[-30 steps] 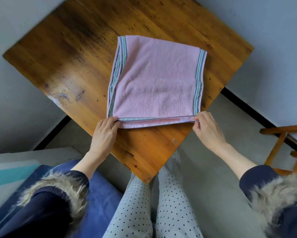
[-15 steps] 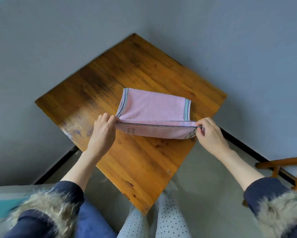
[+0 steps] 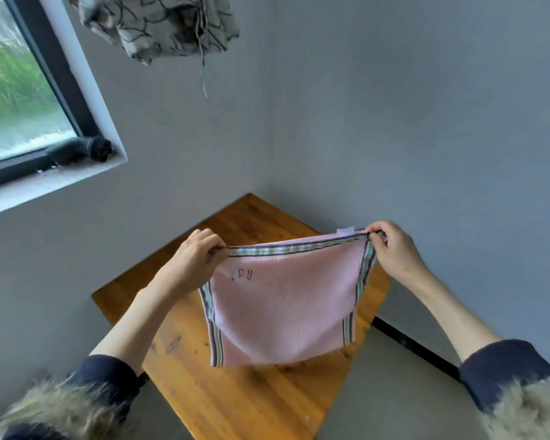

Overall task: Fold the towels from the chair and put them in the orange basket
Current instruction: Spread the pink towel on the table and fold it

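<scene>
A pink towel (image 3: 286,309) with green and grey striped borders hangs in the air above the wooden table (image 3: 235,404), folded double. My left hand (image 3: 194,262) pinches its upper left corner. My right hand (image 3: 394,249) pinches its upper right corner. The top edge is stretched straight between both hands and the lower part hangs free, just above the tabletop. Small dark embroidery shows near the upper left of the towel. Neither the chair nor the orange basket is in view.
The table stands in a corner between two grey walls. A window (image 3: 16,100) with a dark object (image 3: 79,150) on its sill is at the upper left. Patterned cloth (image 3: 159,23) hangs from above. Grey floor (image 3: 394,392) lies right of the table.
Both hands have lifted the towel's near edge off the table and raised it, so the towel now hangs in the air. The view has tilted upward toward the walls and window.
</scene>
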A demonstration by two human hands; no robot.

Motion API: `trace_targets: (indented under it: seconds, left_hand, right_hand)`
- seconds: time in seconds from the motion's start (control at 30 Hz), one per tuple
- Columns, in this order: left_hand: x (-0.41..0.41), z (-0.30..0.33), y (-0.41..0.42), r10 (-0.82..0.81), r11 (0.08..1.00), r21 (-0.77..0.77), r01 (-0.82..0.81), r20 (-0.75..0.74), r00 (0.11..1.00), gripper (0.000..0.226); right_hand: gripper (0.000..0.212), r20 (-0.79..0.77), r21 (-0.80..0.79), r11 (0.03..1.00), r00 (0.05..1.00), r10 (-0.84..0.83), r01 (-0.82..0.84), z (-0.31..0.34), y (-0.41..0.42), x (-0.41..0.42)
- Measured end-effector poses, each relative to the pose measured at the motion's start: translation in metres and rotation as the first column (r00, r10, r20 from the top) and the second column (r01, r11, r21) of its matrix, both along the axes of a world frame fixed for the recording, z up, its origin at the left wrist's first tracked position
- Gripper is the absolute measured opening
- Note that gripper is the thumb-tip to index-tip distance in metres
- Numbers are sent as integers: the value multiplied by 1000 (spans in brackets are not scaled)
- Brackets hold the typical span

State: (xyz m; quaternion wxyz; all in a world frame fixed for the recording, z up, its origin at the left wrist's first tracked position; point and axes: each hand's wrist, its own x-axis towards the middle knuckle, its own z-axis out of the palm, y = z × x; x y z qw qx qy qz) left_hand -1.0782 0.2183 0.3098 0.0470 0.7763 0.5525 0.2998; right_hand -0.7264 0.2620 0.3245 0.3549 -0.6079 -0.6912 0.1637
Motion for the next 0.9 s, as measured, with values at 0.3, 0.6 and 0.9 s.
trace_targets:
  seconds: [0.3, 0.6, 0.9]
  left_hand:
    - [-22, 27, -8, 5, 997, -73, -2, 42, 999, 16]
    - [-24, 55, -21, 109, 988, -138, -65, 345, 932, 51]
    - [-24, 71, -30, 134, 988, -127, -86, 442, 887, 33]
  right_hand:
    - [17, -191, -79, 994, 980, 64, -80, 29, -1, 12]
    - [25, -605, -150, 975, 795, 41, -164, 45, -9, 6]
    - [20, -827, -113, 964, 561, 44, -242, 58, -9, -3]
